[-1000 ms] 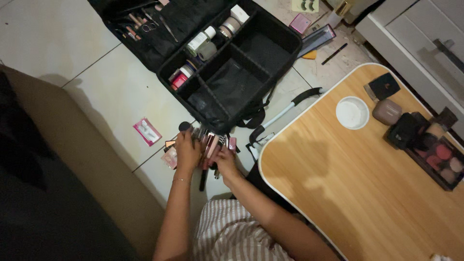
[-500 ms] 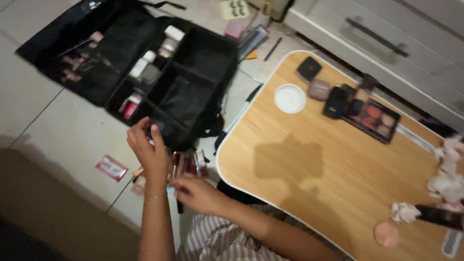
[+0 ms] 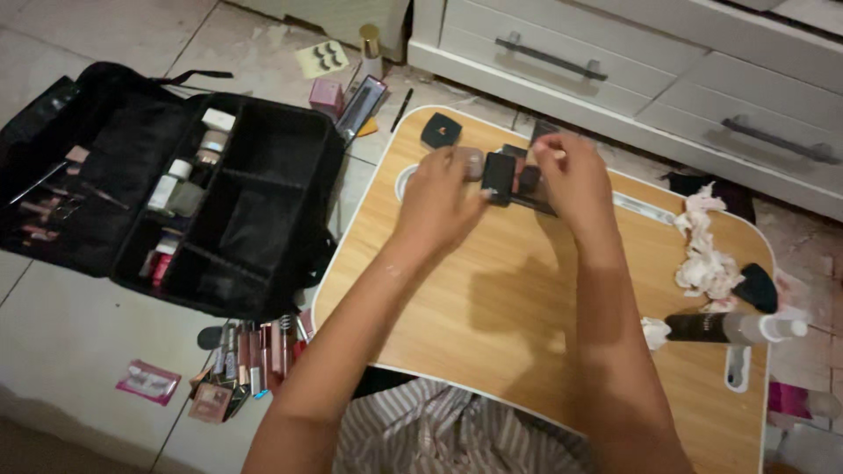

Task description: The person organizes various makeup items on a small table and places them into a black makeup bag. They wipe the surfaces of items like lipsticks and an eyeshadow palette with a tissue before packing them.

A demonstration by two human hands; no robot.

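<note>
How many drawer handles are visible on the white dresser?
2: one drawer handle on the upper left drawer, another drawer handle on the lower right drawer. More may lie beyond the frame.

Table middle: bare wood on the lap table (image 3: 492, 333), open between both forearms.
Far edge: black compacts (image 3: 499, 174) crowd under the left hand (image 3: 439, 200) and right hand (image 3: 575, 180).
Right side: crumpled tissues (image 3: 707, 254), dark bottle (image 3: 729, 327) block.
Left floor: open makeup case (image 3: 219, 211), lip gloss tubes (image 3: 255, 351) just beside the table.

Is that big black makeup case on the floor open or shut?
Open: the black case lies unzipped, lid flat, divided compartments exposed.
</note>
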